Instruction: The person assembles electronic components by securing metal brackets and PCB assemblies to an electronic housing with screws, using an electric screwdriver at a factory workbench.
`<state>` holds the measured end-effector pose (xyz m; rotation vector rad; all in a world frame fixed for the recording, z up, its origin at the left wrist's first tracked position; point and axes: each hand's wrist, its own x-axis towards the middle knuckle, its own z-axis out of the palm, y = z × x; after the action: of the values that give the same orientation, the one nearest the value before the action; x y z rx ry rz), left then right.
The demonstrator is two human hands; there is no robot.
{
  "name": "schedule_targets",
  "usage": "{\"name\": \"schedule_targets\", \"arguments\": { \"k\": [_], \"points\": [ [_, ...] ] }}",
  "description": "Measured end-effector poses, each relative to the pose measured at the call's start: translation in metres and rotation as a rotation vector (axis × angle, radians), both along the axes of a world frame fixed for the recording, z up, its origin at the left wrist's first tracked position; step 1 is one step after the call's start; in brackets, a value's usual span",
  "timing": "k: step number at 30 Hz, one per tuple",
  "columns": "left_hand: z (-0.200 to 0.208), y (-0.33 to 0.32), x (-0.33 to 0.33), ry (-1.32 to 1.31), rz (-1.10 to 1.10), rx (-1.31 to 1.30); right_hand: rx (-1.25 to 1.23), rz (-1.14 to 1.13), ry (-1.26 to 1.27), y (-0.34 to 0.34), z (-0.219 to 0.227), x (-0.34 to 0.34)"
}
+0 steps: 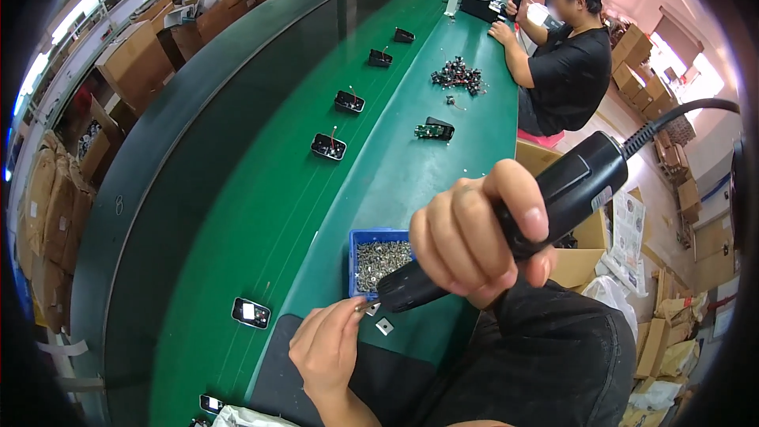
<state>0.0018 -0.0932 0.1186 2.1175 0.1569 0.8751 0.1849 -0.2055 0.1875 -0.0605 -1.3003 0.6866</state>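
Note:
My right hand (478,233) is wrapped round a black electric screwdriver (565,190), which is tilted with its bit end down to the left. Its cord runs off to the upper right. At the bit's tip, my left hand (328,348) pinches a small metal piece (360,308), too small to make out surely. Just beyond the screwdriver's nose sits a blue bin (353,269) full of small metal parts (379,262), partly hidden by the tool and my right hand. A small square metal plate (384,326) with a dark centre lies on the bench near my fingers.
A dark mat (296,372) lies under my left hand. Black device housings (328,146) line the green belt (277,213) on the left. Farther up the bench are a housing with a circuit board (435,130) and a small-parts pile (458,77). A co-worker (573,55) sits at the far right.

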Motion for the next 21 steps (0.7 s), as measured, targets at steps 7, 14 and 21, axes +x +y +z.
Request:
{"name": "schedule_targets", "arguments": {
  "k": [7,14,21],
  "points": [
    [-0.011,0.008,-0.004,0.019,0.185,0.123,-0.012,-0.033,0.183,0.028,0.001,-0.018],
    [-0.029,-0.016,0.017,0.125,0.168,0.150,-0.064,0.041,0.168,0.015,-0.022,0.013],
    [-0.023,-0.020,0.018,0.122,0.238,0.167,-0.177,0.144,0.251,0.024,-0.026,0.020]
  ]
}}
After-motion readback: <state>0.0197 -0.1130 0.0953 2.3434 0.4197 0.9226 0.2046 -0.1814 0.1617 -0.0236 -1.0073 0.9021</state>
